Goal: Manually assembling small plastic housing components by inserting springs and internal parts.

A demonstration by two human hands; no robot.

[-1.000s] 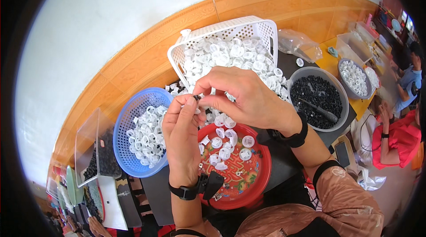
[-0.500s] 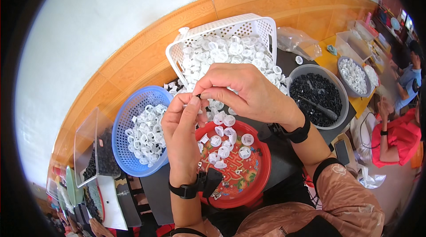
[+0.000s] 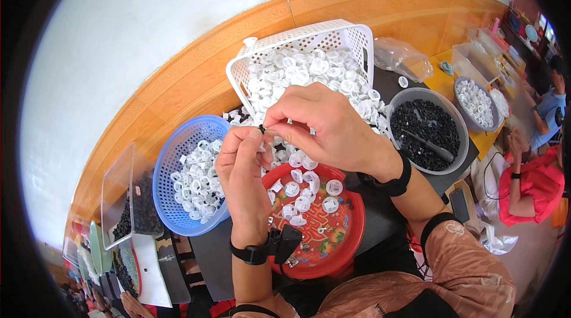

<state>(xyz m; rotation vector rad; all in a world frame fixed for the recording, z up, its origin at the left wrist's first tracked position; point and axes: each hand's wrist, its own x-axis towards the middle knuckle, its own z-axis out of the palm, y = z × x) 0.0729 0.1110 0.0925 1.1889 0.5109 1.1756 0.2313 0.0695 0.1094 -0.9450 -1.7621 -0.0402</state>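
Observation:
My left hand (image 3: 241, 166) and my right hand (image 3: 324, 121) meet fingertip to fingertip above a red tray (image 3: 355, 223). Pinched between them is a small black part (image 3: 262, 129), too small to make out further. A bit of white plastic shows under the left thumb, partly hidden by the fingers. Several round white plastic pieces (image 3: 303, 203) lie on the tray, with small metal bits near its front. Behind my hands, a white basket (image 3: 239, 77) lies tipped, and a heap of white plastic pieces (image 3: 309, 68) spills out of it.
At the left stands a blue basket (image 3: 159, 184) of white pieces, beside a clear box (image 3: 116, 199) with black parts. On the right, a grey bowl (image 3: 461, 151) holds black parts and a dark-handled tool (image 3: 437, 149). A person in red (image 3: 538, 184) sits farther right.
Both hands stay together over the tray, with only slight finger movement. The black part shows a little more between the fingertips. The whole view has shifted slightly.

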